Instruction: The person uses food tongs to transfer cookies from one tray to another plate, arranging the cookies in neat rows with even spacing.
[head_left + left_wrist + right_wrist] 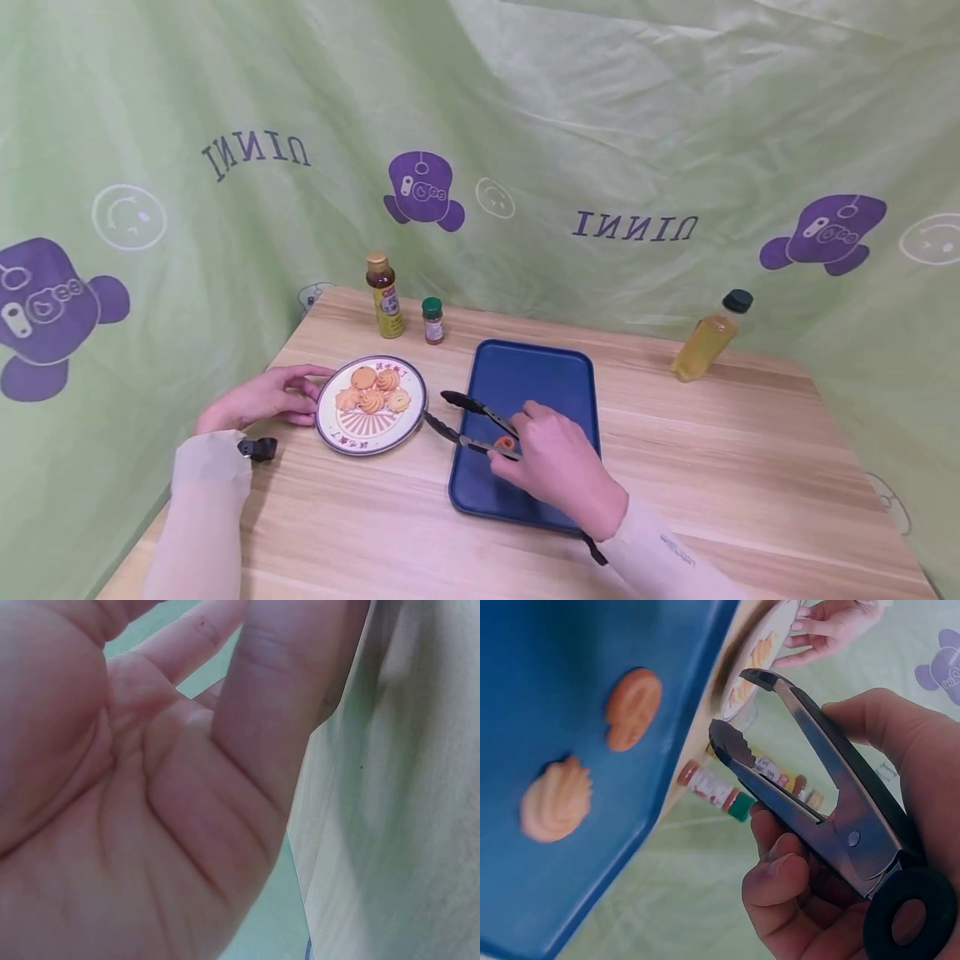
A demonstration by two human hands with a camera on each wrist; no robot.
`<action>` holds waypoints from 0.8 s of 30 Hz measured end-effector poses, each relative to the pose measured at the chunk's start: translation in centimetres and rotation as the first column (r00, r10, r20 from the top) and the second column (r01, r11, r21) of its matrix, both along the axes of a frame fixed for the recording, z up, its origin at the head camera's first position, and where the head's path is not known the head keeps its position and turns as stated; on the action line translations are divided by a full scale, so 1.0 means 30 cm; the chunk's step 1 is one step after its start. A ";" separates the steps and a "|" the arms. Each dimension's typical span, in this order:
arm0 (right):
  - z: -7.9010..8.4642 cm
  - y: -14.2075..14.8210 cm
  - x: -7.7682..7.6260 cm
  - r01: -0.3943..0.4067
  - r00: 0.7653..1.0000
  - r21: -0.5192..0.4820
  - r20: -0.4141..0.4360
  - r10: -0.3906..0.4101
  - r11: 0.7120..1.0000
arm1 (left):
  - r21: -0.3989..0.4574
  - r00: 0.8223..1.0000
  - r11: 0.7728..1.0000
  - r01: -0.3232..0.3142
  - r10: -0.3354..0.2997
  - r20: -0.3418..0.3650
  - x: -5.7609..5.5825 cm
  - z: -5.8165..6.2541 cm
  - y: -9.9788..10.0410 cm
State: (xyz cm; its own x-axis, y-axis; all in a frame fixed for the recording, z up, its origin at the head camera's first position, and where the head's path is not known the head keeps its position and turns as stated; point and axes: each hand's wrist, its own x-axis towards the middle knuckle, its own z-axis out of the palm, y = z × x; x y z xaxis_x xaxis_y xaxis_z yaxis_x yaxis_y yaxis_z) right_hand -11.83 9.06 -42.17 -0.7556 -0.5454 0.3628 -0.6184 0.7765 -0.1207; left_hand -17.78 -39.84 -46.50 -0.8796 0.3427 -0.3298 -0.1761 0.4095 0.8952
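Note:
At the left, my left hand point(277, 395) holds the rim of a round white plate point(345, 433) with a dark edge. Several cookies point(371, 402) lie on the plate. The left wrist view shows mostly the palm point(172, 795), with the plate out of sight. My right hand point(558, 458) grips black-tipped metal tongs point(480, 408). The tongs' arms are spread with nothing between the tips, which point at the plate's right side. Below the right hand is a blue tray point(532, 371). A swirled cookie point(555, 799) and a browner, pretzel-like cookie point(634, 709) lie on it.
Behind the plate stand a sauce bottle point(386, 300) with a gold cap and a small green-capped jar point(433, 323). A bottle of yellow liquid point(705, 346) with a dark cap is at the back right. A green printed curtain point(525, 125) surrounds the wooden table point(697, 475).

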 end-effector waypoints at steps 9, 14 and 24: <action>-0.009 0.113 0.081 0.056 0.998 0.034 -0.037 -0.055 0.998 | 0.018 1.000 1.000 0.003 -0.003 -0.006 0.001 -0.010 -0.005; -0.006 0.164 0.129 0.129 0.990 0.054 0.042 -0.131 0.990 | 0.025 1.000 1.000 0.009 -0.010 0.003 -0.006 -0.010 -0.001; -0.028 0.238 0.175 0.198 0.978 0.073 0.056 -0.202 0.978 | 0.012 1.000 1.000 0.002 -0.002 -0.001 -0.002 -0.008 0.002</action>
